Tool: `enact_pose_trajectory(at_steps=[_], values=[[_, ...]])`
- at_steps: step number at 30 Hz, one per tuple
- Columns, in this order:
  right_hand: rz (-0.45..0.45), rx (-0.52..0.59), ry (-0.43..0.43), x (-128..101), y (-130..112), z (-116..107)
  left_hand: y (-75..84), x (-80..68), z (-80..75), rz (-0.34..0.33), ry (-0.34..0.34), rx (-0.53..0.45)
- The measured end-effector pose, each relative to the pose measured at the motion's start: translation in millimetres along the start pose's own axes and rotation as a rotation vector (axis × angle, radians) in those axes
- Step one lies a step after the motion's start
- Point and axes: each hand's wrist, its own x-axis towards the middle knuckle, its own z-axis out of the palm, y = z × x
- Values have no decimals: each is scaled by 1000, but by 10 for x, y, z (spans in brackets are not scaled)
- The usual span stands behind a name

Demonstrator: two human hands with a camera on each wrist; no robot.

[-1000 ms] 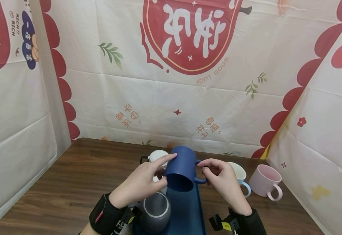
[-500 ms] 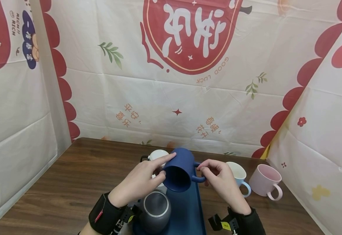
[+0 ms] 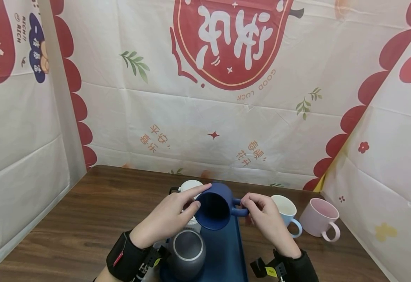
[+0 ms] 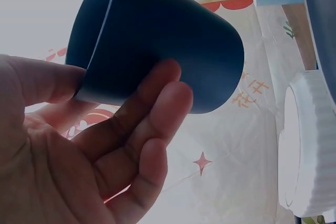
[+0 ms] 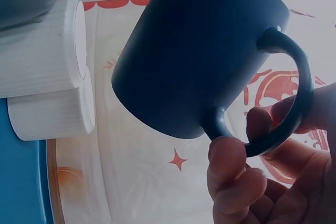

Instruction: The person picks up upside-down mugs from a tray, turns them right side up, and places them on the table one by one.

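A dark blue mug (image 3: 221,196) is held in the air above the blue tray (image 3: 223,250), tipped so its mouth faces the head camera. My left hand (image 3: 164,215) grips the mug's side, thumb at the rim and fingers along the wall, as the left wrist view shows. By its handle (image 5: 302,87), my right hand (image 3: 267,219) pinches the mug between thumb and fingers. Below the left hand, a dark grey mug (image 3: 187,254) stands upside down on the tray. White ribbed cups (image 5: 42,51) are on the tray behind it, partly hidden by my left hand in the head view.
Right of the tray, a light blue mug (image 3: 285,209) with a cream inside and a pink mug (image 3: 319,219) stand upright on the brown wooden table (image 3: 96,219). Printed cloth (image 3: 212,109) hangs behind the table and at both sides.
The blue mug has tilted further, turning its mouth more toward the head camera and coming slightly lower. Both hands keep hold of it, nearly in place.
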Motion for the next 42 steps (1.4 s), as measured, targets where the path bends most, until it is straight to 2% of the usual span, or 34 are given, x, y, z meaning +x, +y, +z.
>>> enact_pose_trajectory(at_steps=[7, 12, 17, 25, 30, 37, 42], values=[[32, 34, -37, 3, -14, 8, -5, -10, -13, 4, -4, -28], [-50, 58, -128, 1, 8, 9, 4, -16, -30, 17, 10, -44], [-138, 27, -192, 2, 46, 3, -2, -20, -44, 36, 11, -70], [-160, 0, -239, 1, 57, -5, -6, -21, -58, 31, 21, -81], [-150, -26, -244, 0, 53, -4, 3, -18, -62, 22, 28, -87], [-116, -62, -190, 21, 74, 11, 8, -20, -66, 2, 30, -104], [-106, -69, -160, 20, 90, 33, 11, -15, -55, -7, 14, -169]])
